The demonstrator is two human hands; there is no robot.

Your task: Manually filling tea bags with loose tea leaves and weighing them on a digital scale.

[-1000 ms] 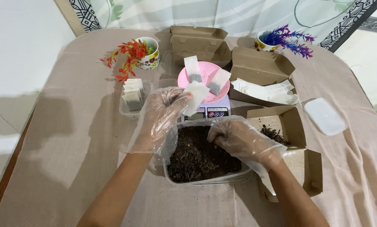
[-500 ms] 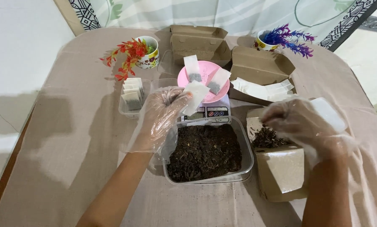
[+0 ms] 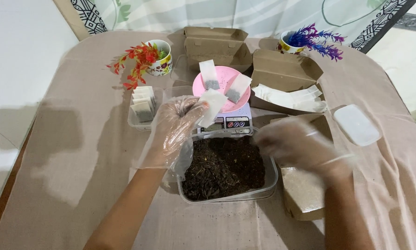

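Observation:
My left hand (image 3: 175, 127), in a loose clear plastic glove, holds a small white paper sachet (image 3: 211, 106) above the near left corner of a clear tray (image 3: 268, 185) full of dark loose leaves (image 3: 222, 169). My right hand (image 3: 300, 148), gloved as well and blurred by motion, hovers over the tray's right edge, fingers loosely curled; whether it holds anything I cannot tell. Behind the tray stands a small scale (image 3: 226, 122) carrying a pink dish (image 3: 224, 76) with two partly filled sachets (image 3: 210, 74).
A clear container of filled sachets (image 3: 142, 107) sits left of the scale. Open cardboard boxes lie behind (image 3: 217, 44), right with empty sachets (image 3: 286, 95), and under my right hand (image 3: 303, 194). Two cups with artificial flowers (image 3: 157, 58) (image 3: 310, 39) stand at the back. A white lid (image 3: 356, 124) lies right.
My right hand went from the leaf tray out to the cardboard box on the right, then came back to the tray's right edge. The left hand stayed put with its sachet.

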